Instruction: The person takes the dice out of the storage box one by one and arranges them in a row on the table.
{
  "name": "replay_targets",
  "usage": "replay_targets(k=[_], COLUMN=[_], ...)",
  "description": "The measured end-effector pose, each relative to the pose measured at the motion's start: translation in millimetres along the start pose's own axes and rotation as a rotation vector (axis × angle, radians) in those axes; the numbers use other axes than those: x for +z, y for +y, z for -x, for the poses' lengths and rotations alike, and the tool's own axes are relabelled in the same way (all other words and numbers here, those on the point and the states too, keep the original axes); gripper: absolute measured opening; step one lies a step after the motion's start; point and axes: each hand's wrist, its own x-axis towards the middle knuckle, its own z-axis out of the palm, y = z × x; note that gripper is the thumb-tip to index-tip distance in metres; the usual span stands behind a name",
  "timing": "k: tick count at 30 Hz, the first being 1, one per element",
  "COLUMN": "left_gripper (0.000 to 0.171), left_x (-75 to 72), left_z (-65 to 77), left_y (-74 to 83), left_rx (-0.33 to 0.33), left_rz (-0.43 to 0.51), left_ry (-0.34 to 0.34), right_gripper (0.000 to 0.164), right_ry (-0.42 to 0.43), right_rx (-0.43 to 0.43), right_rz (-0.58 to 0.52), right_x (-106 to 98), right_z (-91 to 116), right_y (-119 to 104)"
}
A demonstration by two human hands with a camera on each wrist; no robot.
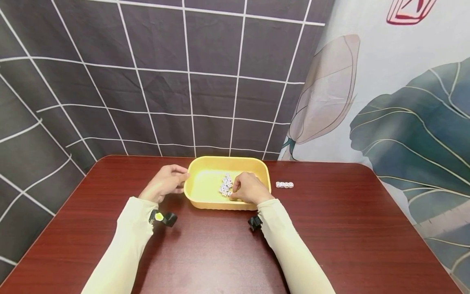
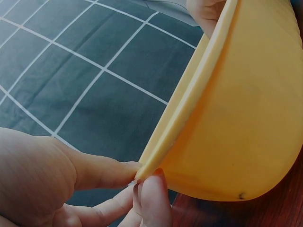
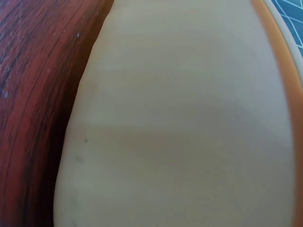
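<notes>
A shallow yellow plastic tub (image 1: 220, 205) stands on the table, with a small heap of white dice (image 1: 225, 184) on its floor. My left hand (image 1: 167, 182) is at the tub's left end. In the left wrist view, the thumb (image 2: 106, 174) and a finger pinch the tub's rim (image 2: 189, 109). My right hand (image 1: 251, 188) reaches over the near right rim into the tub, thumb and bent fingers right at the dice's near edge. I cannot tell whether a die is between its fingertips. The right wrist view is filled by the tub's outer wall (image 3: 180, 113), hiding that hand.
To the right of the tub, several dice stand in a short straight row (image 1: 284, 185) on the dark red wooden table (image 1: 205, 253). A dark gridded cloth (image 1: 161, 90) hangs behind the table, beside a light cloth with leaf prints (image 1: 330, 94).
</notes>
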Motion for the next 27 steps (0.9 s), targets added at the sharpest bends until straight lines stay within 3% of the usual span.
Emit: replay_targets(k=[7, 27], left_gripper=[0.035, 0.035], left_x=[0.5, -0.8], left_z=[0.8, 0.8], left_y=[0.7, 0.2], left_rx=[0.008, 0.012], left_rz=[0.007, -0.001], left_ry=[-0.005, -0.010], right_gripper=[0.014, 0.012], right_ry=[-0.009, -0.015], right_rx=[0.009, -0.086], right_rz=[-0.015, -0.053], right_x=[-1.0, -7.7], right_z=[-1.1, -3.3], right_y=[-0.2, 9.0])
